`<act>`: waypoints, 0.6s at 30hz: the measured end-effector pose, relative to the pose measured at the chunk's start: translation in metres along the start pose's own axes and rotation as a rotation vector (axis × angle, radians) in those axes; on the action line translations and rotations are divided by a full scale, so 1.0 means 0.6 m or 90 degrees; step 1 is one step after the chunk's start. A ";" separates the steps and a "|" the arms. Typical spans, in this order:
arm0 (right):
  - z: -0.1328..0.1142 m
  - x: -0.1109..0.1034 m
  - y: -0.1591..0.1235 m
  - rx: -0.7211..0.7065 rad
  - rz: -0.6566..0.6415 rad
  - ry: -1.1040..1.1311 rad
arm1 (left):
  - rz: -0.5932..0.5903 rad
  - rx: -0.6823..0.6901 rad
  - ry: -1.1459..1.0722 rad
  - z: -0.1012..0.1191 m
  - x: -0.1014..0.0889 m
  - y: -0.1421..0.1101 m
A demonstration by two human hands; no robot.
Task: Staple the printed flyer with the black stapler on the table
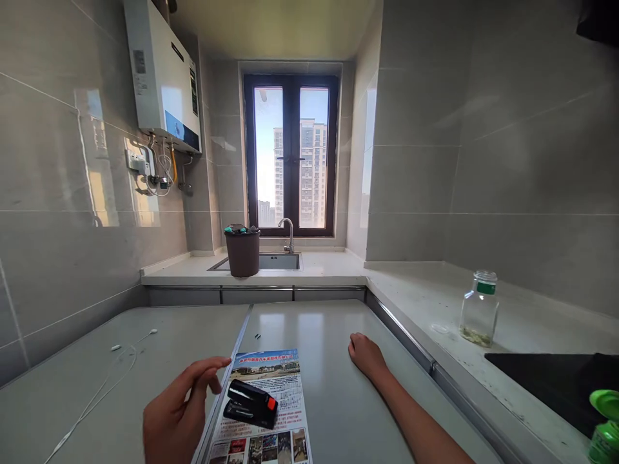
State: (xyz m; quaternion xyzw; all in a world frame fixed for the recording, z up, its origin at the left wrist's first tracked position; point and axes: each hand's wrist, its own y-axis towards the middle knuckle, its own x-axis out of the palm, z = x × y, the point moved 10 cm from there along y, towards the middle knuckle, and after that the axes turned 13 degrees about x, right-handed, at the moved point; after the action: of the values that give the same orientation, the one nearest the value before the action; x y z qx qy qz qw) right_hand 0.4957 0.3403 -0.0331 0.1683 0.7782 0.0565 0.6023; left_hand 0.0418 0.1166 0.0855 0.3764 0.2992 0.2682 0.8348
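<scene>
1. A black stapler (256, 409) with an orange-red patch at its right end lies on a printed flyer (291, 399), near the middle of the scene. Its arm and base stand apart at the left end.
2. The flyer, with a blue banner, red lettering and rows of photos, lies on a pale, glossy table (329, 386), beside a seam running from near to far. Two tiny dark pieces (257, 336) sit just beyond the flyer's far edge. On the table's left side trails a thin white cable (62, 442).
3. A white counter (406, 283) runs along the far side and the right. At the far side are a sink (278, 261), a faucet (291, 240) and a full brown bin (243, 256). On the right stand a clear jar (478, 316) with a little material at the bottom and, nearer, a green container (604, 443).
4. Grey tiled walls surround a dark-framed window (291, 154) showing a tall building; a white water heater (164, 84) hangs on the left.
5. The left hand (181, 399) is loosely open and holds nothing visible, its index finger reaching just beside the flyer's left edge, near the stapler.
6. The right hand (366, 354) is curled into a loose fist over the table, right of the flyer; its palm is hidden, so I cannot tell whether it holds anything.
</scene>
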 end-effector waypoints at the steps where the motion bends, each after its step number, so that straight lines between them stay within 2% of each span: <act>1: -0.001 0.000 0.000 -0.001 0.000 -0.001 | -0.032 0.001 -0.011 -0.011 0.023 0.021; 4: 0.003 0.002 0.001 0.003 0.001 -0.004 | -0.188 -0.029 -0.057 -0.076 0.116 0.062; 5: 0.004 0.002 0.001 0.006 0.001 -0.006 | -0.212 -0.044 -0.028 -0.106 0.136 0.068; 8: 0.006 0.004 0.002 0.010 0.002 -0.011 | -0.256 -0.078 0.058 -0.188 0.174 0.059; 10: 0.005 0.005 0.002 0.005 0.002 -0.013 | -0.265 -0.097 0.059 -0.225 0.186 0.043; 13: 0.004 0.003 0.000 -0.005 0.003 -0.014 | -0.237 -0.102 0.032 -0.249 0.186 0.030; 18: 0.000 0.002 0.000 -0.014 0.007 -0.015 | -0.246 -0.097 -0.111 -0.245 0.204 0.026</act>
State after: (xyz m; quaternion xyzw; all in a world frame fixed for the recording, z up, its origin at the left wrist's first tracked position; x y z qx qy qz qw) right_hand 0.4954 0.3405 -0.0340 0.1667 0.7694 0.0663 0.6131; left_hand 0.0183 0.2766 -0.0175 0.2697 0.2711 0.0913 0.9195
